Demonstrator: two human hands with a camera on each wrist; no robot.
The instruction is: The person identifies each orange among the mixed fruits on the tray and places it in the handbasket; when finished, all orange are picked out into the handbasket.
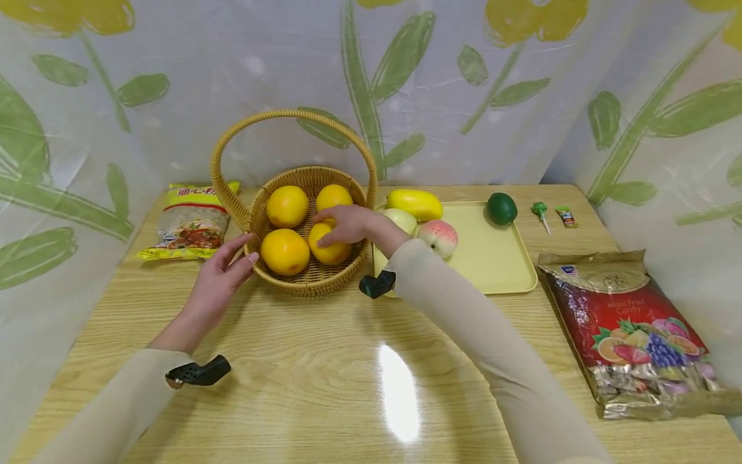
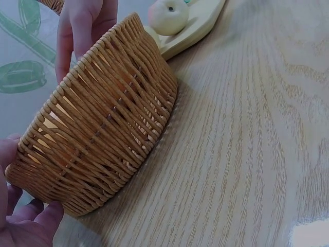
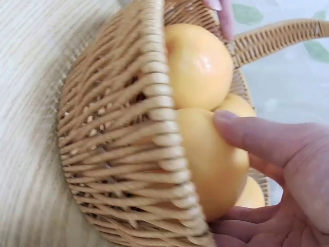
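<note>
A round wicker basket [image 1: 307, 287] with a tall arched handle [image 1: 284, 114] holds several oranges. My right hand [image 1: 359, 225] reaches in over its right side and grips the front right orange [image 1: 329, 253]. In the right wrist view, the thumb [image 3: 252, 135] lies on top of this orange [image 3: 208, 159] and the other fingers curl beneath it, partly hidden. At the left side of the basket, my left hand [image 1: 217, 277] holds the rim, with fingers on the outer wall in the left wrist view. Beside the gripped orange lies another orange [image 1: 285, 252].
Right of the basket, a pale yellow tray [image 1: 493, 270] bears a peach [image 1: 438, 238], a yellow fruit [image 1: 414, 204] and a green fruit [image 1: 501, 209]. Beyond lie a lollipop [image 1: 541, 214], a small wrapped sweet [image 1: 566, 217] and a large candy bag [image 1: 637, 328]. A pasta bag [image 1: 194, 222] lies left.
</note>
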